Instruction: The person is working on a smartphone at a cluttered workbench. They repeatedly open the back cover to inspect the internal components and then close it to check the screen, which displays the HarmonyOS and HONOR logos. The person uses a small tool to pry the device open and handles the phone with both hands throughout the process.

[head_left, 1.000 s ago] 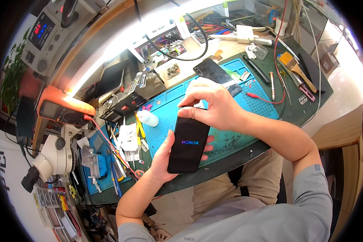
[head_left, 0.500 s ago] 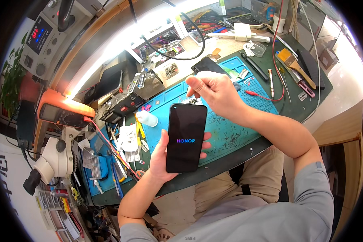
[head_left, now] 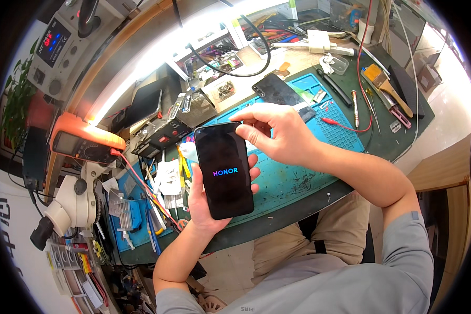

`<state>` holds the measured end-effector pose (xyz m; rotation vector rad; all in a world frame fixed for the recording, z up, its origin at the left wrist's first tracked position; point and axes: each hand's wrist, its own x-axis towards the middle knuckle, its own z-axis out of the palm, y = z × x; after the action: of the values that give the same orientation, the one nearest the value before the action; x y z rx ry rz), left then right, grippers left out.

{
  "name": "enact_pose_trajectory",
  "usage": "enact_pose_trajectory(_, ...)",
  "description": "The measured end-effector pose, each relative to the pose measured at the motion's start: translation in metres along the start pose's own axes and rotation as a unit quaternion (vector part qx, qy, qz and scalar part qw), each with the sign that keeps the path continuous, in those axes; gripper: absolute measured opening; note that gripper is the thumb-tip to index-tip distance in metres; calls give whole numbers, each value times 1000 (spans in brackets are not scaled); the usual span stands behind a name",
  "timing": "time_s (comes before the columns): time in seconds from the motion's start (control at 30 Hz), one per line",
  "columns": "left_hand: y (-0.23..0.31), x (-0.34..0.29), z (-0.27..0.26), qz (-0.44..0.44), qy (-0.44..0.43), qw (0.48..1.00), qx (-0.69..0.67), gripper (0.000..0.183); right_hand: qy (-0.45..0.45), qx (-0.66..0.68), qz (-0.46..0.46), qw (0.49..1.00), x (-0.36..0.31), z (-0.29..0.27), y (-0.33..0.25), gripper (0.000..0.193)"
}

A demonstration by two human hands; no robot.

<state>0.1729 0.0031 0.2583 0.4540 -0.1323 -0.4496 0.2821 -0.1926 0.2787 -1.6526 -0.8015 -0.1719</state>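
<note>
Over near side of blue mat, dark phone in left hand, thumb and fingers curled round long edges. Right hand half-closed, thumb and forefinger at top right corner; firm grip unclear. Phone likely light, stiff, slick, fragile: best held by side edges. White bottle partly hidden behind phone; second phone, red-tipped lead beyond right hand.

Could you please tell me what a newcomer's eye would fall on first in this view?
Probably the black phone near the centre, its screen lit with a small coloured logo, held in the left hand with the right hand at its upper right corner. Next might come the glaring white light along the upper left and the orange-cased multimeter below it.
</note>
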Motion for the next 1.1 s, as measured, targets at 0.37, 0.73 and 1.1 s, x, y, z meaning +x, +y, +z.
enact_pose_trajectory(0.37, 0, -1, -1, -31, -4, 999, 29, 87, -22, 32, 91, 995, 2, -3, 0, 21)
enact_pose_trajectory(0.73, 0, 0, -1, -24, 8, 1000, 7, 86, 32, -9, 1, 999, 0, 4, 4, 17)
enact_pose_trajectory(1.1, 0, -1, -2, -23, 15, 1000, -3, 86, 12, -54, -4, 998, 0, 2, 2, 13)
